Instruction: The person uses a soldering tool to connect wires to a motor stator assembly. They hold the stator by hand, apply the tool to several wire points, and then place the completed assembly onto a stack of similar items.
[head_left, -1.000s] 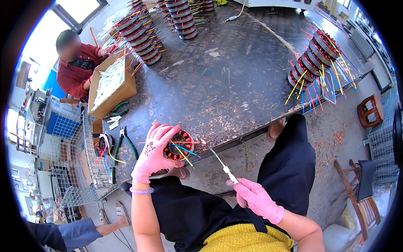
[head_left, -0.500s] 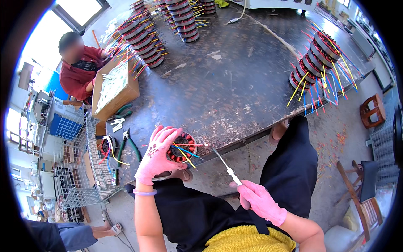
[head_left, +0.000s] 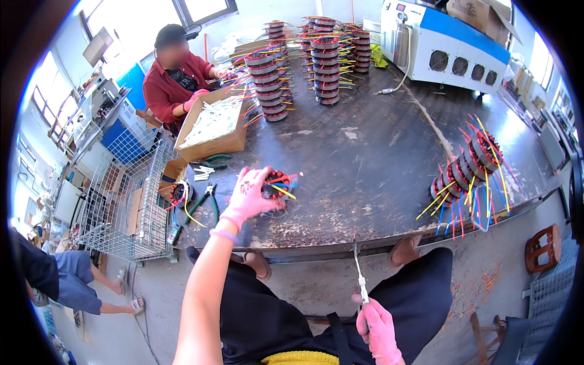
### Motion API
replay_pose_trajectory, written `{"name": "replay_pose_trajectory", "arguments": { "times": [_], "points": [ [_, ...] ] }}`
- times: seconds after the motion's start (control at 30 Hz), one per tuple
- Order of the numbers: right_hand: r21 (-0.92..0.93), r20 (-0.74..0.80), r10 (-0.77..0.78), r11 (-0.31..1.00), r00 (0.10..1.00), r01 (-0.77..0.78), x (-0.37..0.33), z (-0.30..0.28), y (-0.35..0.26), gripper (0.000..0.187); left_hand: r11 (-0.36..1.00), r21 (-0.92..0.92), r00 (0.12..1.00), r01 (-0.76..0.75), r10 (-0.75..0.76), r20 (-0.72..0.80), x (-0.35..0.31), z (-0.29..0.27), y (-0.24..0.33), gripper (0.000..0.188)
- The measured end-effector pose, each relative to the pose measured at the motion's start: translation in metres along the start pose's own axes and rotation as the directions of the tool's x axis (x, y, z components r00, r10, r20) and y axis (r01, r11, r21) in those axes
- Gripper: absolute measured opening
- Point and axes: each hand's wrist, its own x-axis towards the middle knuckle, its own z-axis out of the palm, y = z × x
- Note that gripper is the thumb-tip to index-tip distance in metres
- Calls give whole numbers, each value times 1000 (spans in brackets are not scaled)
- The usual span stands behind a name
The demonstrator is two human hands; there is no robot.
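The left hand (head_left: 250,193) hides the left side of the wound ring (head_left: 280,179); the handle of the slim tool (head_left: 361,277) disappears inside the right hand (head_left: 377,328), and its tip is too fine to resolve. The lower edge cuts off the left forearm (head_left: 204,298) and yellow knit garment (head_left: 298,358). The co-worker's (head_left: 176,91) face is blurred, the lower body concealed behind the carton (head_left: 213,146); the dark rim truncates the standing person (head_left: 73,277); floor scraps (head_left: 488,281) remain too small to identify
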Motion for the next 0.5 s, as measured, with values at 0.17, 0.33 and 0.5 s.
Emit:
{"name": "replay_pose_trajectory", "arguments": {
  "times": [0.17,0.33,0.5],
  "points": [
    [135,-22,14,991,1000,-11,-9,-27,5,42,989,23,989,147,-148,23,62,11,-12,103],
    [-14,-102,-173,985,980,173,-9,-28,5,39,974,39,974,223,-224,24,95,22,-20,109],
    [-18,-74,-181,983,981,180,-11,-30,12,41,970,75,972,230,-233,32,96,22,-19,117]
  ]
}}
